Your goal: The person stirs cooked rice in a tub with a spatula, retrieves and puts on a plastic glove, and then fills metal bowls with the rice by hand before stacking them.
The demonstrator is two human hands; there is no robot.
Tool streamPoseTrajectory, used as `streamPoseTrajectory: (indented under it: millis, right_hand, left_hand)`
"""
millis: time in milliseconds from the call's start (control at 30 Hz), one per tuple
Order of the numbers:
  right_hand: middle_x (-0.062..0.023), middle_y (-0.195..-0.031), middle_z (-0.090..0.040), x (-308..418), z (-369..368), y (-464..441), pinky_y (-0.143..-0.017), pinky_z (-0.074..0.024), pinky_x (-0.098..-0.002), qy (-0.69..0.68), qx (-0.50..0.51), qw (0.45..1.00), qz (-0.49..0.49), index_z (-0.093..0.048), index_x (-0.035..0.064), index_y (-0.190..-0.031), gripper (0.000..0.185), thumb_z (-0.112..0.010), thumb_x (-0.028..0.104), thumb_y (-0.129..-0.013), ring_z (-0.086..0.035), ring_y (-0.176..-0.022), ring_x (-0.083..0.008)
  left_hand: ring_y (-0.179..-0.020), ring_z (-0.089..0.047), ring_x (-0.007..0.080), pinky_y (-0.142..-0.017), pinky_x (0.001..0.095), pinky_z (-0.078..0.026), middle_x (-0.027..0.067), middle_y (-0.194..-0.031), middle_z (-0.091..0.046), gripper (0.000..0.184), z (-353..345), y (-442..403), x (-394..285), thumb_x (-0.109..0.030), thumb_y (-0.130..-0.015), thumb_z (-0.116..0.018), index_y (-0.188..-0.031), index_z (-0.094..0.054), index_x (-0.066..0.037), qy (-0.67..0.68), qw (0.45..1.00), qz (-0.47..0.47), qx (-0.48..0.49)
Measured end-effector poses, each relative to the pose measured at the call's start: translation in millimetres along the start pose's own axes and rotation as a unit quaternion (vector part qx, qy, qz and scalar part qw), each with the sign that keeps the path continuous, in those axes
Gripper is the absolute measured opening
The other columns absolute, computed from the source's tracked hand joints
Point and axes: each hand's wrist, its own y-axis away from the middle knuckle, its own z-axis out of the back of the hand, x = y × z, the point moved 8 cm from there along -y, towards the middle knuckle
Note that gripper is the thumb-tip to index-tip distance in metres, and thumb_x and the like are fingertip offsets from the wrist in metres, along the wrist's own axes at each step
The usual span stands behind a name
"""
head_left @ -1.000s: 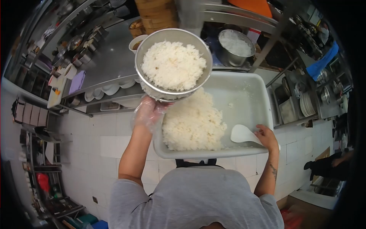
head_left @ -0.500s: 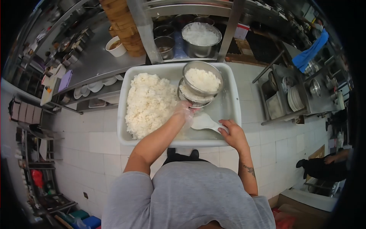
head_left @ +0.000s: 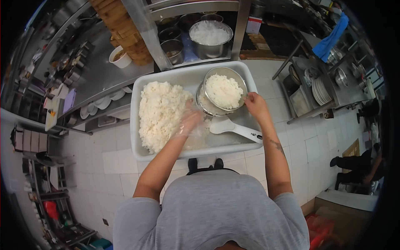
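Observation:
A white plastic tub (head_left: pixel 136 143) holds a large heap of cooked rice (head_left: pixel 160 116) on its left side. My left hand (head_left: pixel 192 118), in a clear plastic glove, is at the heap's right edge; blur and the glove hide how its fingers are set. At the tub's right wall, my right hand (head_left: pixel 255 104) pinches the rim of a metal bowl (head_left: pixel 208 89) filled with rice. That bowl is tilted over a second metal bowl (head_left: pixel 201 100), which also has rice in it. A white rice paddle (head_left: pixel 237 128) lies in the tub below the bowls, its handle against the right front corner.
Beyond the tub, a metal pot (head_left: pixel 210 48) of white contents stands on a steel shelf. A steel counter (head_left: pixel 98 62) with bamboo steamers (head_left: pixel 129 35) is at left. A shelf rack with stacked plates (head_left: pixel 320 91) stands at right, and another person's legs (head_left: pixel 354 164) are visible.
My right hand has let go of the paddle and moved up to the bowl's rim. My left hand has left the bowls and shifted left to the rice heap.

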Motion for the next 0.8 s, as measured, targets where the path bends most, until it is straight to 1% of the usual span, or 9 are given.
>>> streamPoseTrajectory:
  millis: [133,200,233,333,433,533,633,733,800]
  right_hand:
    - [-0.0216,-0.092,-0.066,13.4,-14.2,-17.2,-0.078,-0.0497,-0.0421,0.1,-0.058,0.993,-0.018,-0.06,-0.0043,-0.101,0.033,-0.065,0.019,-0.078,-0.064,-0.09,-0.0349]
    - [-0.0227,-0.092,-0.066,24.2,-14.7,-16.5,-0.08,-0.049,-0.0438,0.143,-0.107,0.984,-0.011,-0.059,-0.0032,-0.097,0.029,-0.064,0.016,-0.077,-0.063,-0.091,-0.037]
    - [-0.0233,-0.092,-0.065,28.8,-13.9,-15.2,-0.081,-0.0486,-0.0447,0.165,-0.13,0.978,-0.007,-0.058,-0.0027,-0.096,0.027,-0.063,0.015,-0.076,-0.062,-0.091,-0.038]
    - [-0.0226,-0.083,-0.064,27.3,-18.8,-27.2,-0.078,-0.0494,-0.0464,0.176,-0.128,0.976,0.027,-0.057,-0.0019,-0.094,0.025,-0.062,0.012,-0.074,-0.062,-0.084,-0.0403]
    - [-0.0215,-0.075,-0.062,27.2,-14.2,-30.8,-0.076,-0.0495,-0.0469,0.151,-0.113,0.982,0.02,-0.056,-0.0043,-0.093,0.026,-0.062,0.01,-0.072,-0.061,-0.078,-0.0418]
    - [-0.0164,-0.065,-0.057,25.0,-3.5,-43.8,-0.06,-0.0525,-0.0445,0.013,-0.107,0.994,-0.002,-0.052,-0.0021,-0.085,0.018,-0.06,0.007,-0.072,-0.06,-0.061,-0.0348]
    - [-0.012,-0.063,-0.054,38.0,7.0,-42.5,-0.044,-0.051,-0.0372,-0.291,0.005,0.951,-0.105,-0.046,0.0026,-0.079,0.012,-0.058,0.003,-0.074,-0.055,-0.047,-0.0235]
    - [-0.0084,-0.062,-0.051,48.8,32.5,-41.2,-0.035,-0.0471,-0.0305,-0.378,-0.042,0.922,-0.07,-0.043,0.0056,-0.076,0.014,-0.055,0.0,-0.076,-0.049,-0.04,-0.0154]
    - [-0.009,-0.063,-0.052,46.1,42.8,-39.6,-0.037,-0.0488,-0.0324,-0.446,-0.055,0.891,-0.062,-0.044,0.0051,-0.076,0.013,-0.054,-0.002,-0.076,-0.05,-0.04,-0.0168]
  left_hand:
    - [-0.1,-0.055,0.0284,-0.089,0.0351,-0.044,0.0201,-0.108,-0.056,0.032,71.5,10.6,-17.7,-0.013,-0.085,-0.052,-0.116,-0.052,-0.003,0.233,0.944,0.158,-0.172]
    - [-0.09,-0.058,0.0219,-0.078,0.0322,-0.047,0.013,-0.092,-0.059,0.032,48.3,-8.5,9.1,-0.016,-0.085,-0.056,-0.115,-0.051,-0.005,0.277,0.933,0.123,-0.195]
    - [-0.085,-0.059,0.0186,-0.072,0.0307,-0.049,0.0095,-0.084,-0.06,0.033,47.1,-14.3,12.7,-0.018,-0.085,-0.059,-0.115,-0.05,-0.006,0.299,0.925,0.107,-0.207]
    - [-0.075,-0.06,0.0156,-0.064,0.0281,-0.049,0.0072,-0.087,-0.061,0.029,42.6,-18.5,17.8,-0.02,-0.088,-0.058,-0.112,-0.05,-0.006,0.269,0.936,0.164,-0.158]
    - [-0.068,-0.06,0.0145,-0.061,0.0264,-0.048,0.006,-0.085,-0.061,0.029,30.2,-28.3,31.9,-0.024,-0.089,-0.058,-0.11,-0.051,-0.005,0.344,0.918,0.125,-0.154]
    - [-0.066,-0.06,0.0141,-0.06,0.0258,-0.048,0.0062,-0.083,-0.061,0.027,28.5,-36.9,35.9,-0.025,-0.089,-0.058,-0.105,-0.052,-0.004,0.393,0.896,0.164,-0.126]
    - [-0.067,-0.061,0.015,-0.06,0.0275,-0.049,0.0077,-0.084,-0.061,0.027,60.1,-31.8,4.0,-0.026,-0.088,-0.059,-0.101,-0.054,-0.003,0.416,0.888,0.17,-0.099]
    - [-0.09,-0.061,0.0361,-0.078,0.0434,-0.047,0.022,-0.094,-0.062,0.035,65.2,-48.9,14.4,-0.025,-0.08,-0.058,-0.102,-0.056,0.002,0.298,0.931,0.162,-0.137]
    - [-0.088,-0.063,0.0325,-0.076,0.041,-0.049,0.0196,-0.094,-0.063,0.037,67.5,-53.6,11.8,-0.026,-0.08,-0.062,-0.106,-0.057,0.0,0.199,0.944,0.206,-0.165]
